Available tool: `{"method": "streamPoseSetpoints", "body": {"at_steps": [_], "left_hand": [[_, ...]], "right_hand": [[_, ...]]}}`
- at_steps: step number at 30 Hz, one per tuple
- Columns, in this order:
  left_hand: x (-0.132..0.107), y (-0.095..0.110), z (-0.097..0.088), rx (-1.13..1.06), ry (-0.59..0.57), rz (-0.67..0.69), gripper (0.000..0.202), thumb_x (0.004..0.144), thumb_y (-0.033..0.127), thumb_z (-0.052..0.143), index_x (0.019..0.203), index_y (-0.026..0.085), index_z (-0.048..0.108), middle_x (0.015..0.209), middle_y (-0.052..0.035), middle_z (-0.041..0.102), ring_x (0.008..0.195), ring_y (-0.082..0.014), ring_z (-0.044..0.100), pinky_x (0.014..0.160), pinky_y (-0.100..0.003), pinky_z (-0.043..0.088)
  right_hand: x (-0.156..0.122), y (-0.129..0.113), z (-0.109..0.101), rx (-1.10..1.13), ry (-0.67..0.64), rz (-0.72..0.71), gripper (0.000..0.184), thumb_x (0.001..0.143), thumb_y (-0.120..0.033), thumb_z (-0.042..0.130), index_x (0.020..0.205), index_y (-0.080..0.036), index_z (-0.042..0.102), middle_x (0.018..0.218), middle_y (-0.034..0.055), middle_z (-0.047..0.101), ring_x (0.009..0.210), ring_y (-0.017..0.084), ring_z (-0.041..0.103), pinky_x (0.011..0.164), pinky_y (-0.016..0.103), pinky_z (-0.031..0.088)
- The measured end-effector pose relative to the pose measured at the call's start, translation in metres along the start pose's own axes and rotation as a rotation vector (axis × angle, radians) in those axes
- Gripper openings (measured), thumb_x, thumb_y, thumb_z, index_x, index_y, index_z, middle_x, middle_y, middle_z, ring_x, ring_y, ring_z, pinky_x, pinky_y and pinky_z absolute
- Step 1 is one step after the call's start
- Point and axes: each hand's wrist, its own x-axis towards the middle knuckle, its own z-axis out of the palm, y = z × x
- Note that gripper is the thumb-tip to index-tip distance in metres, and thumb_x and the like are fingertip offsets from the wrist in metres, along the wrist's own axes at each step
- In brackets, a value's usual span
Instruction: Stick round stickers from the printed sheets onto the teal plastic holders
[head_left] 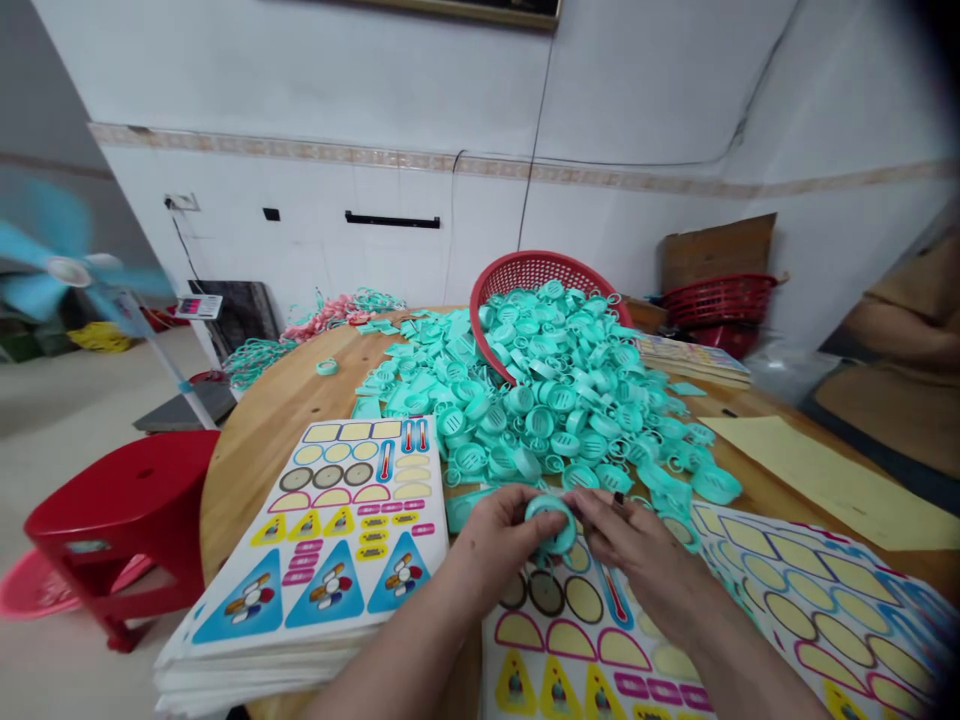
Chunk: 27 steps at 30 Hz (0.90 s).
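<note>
My left hand (pixel 508 540) grips a round teal plastic piece (pixel 551 528), its thumb lying across the hollow face. Beside its right edge, my right hand (pixel 634 535) has its fingertips pinched together; whatever they hold is hidden. A dark ring shows on one finger of that hand. Below both hands lies a sticker sheet (pixel 570 640) printed with circles, half circles, thermometers and yellow triangles. Just beyond them spreads a large heap of similar teal pieces (pixel 540 420), many with small loops.
A tipped red basket (pixel 487 285) spills teal pieces onto the round wooden table (pixel 255 420). Sticker sheets are stacked at left (pixel 337 530) and right (pixel 817 590). Yellow paper (pixel 832 480) lies at right, near a seated person (pixel 900 340). A red stool (pixel 127 500) and fan (pixel 71 265) stand left.
</note>
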Motion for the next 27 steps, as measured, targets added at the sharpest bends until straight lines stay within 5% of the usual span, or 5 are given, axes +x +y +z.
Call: {"method": "streamPoseSetpoints", "body": {"at_steps": [6,12,21,24,27], "left_hand": [[0.002,-0.008,0.000,-0.001,0.003,0.002,0.036,0.062,0.041,0.076,0.082,0.017,0.057,0.069,0.0008,0.062,0.057,-0.0112,0.058,0.054,-0.023,0.044],[0.001,0.002,0.002,-0.044,0.089,0.089,0.042,0.064,0.035,0.076,0.097,0.015,0.061,0.078,-0.0018,0.062,0.067,-0.0121,0.059,0.056,-0.021,0.042],[-0.007,0.003,0.013,-0.272,-0.004,0.080,0.036,0.085,0.043,0.053,0.109,0.018,0.063,0.101,-0.0072,0.067,0.082,-0.0163,0.062,0.067,-0.026,0.046],[-0.006,0.003,0.012,-0.315,0.054,0.088,0.032,0.083,0.039,0.057,0.107,0.017,0.061,0.110,-0.0092,0.067,0.103,-0.0211,0.060,0.083,-0.029,0.047],[-0.002,0.004,0.007,-0.330,0.178,0.106,0.032,0.081,0.038,0.060,0.104,0.015,0.058,0.096,-0.0089,0.070,0.090,-0.0209,0.066,0.085,-0.035,0.048]], "right_hand": [[0.005,0.011,-0.005,-0.137,-0.038,-0.101,0.029,0.072,-0.049,0.065,0.070,-0.021,0.060,0.061,-0.0039,0.048,0.058,0.012,0.042,0.053,0.023,0.035],[-0.001,0.009,-0.008,-0.008,0.094,-0.003,0.037,0.070,-0.057,0.062,0.064,-0.022,0.055,0.053,-0.0043,0.043,0.044,0.008,0.031,0.043,0.024,0.025],[-0.011,0.010,0.013,0.014,-0.116,0.051,0.037,0.076,-0.055,0.057,0.063,-0.022,0.048,0.049,-0.0085,0.023,0.046,0.009,0.020,0.047,0.025,0.015],[-0.010,0.011,0.011,-0.114,-0.157,-0.023,0.031,0.075,-0.053,0.060,0.073,-0.022,0.054,0.056,-0.0065,0.033,0.051,0.010,0.031,0.048,0.024,0.024],[-0.007,0.016,0.000,-0.174,-0.104,-0.100,0.039,0.076,-0.055,0.058,0.100,-0.024,0.056,0.076,-0.0004,0.051,0.070,0.016,0.050,0.060,0.026,0.039]]}}
